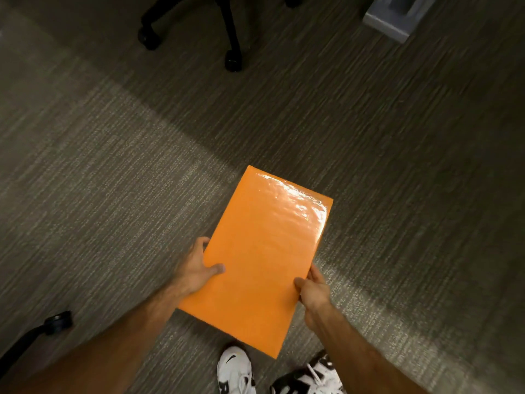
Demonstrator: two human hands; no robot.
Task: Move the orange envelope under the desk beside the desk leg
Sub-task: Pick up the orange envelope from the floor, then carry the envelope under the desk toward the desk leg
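Observation:
A glossy orange envelope is held flat above the grey carpet, its long side pointing away and to the right. My left hand grips its left edge, thumb on top. On the right edge, my right hand pinches it the same way. Both forearms reach in from the bottom of the view. No desk or desk leg shows in the frame.
A black office chair base with castors stands at the top centre. A grey box-like object sits at the top right. Another chair castor is at the lower left. My black-and-white shoes are below the envelope.

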